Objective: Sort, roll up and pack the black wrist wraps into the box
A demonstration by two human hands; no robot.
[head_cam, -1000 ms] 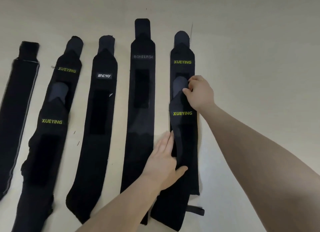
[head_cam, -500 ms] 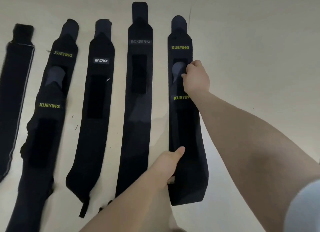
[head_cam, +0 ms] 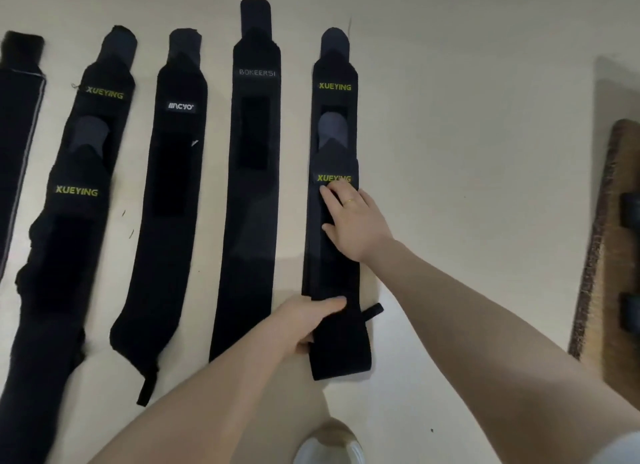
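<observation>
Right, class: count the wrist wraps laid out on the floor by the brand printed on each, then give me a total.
XUEYING wraps: 4, in two overlapped pairs
White-logo wrap: 1
BOKEERSI wrap: 1
Wrap with no visible label, at the left edge: 1
Total: 7

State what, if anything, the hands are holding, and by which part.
The left hand grips the rightmost XUEYING wrist wrap near its lower end. The right hand lies flat on its middle, pressing rather than holding.
</observation>
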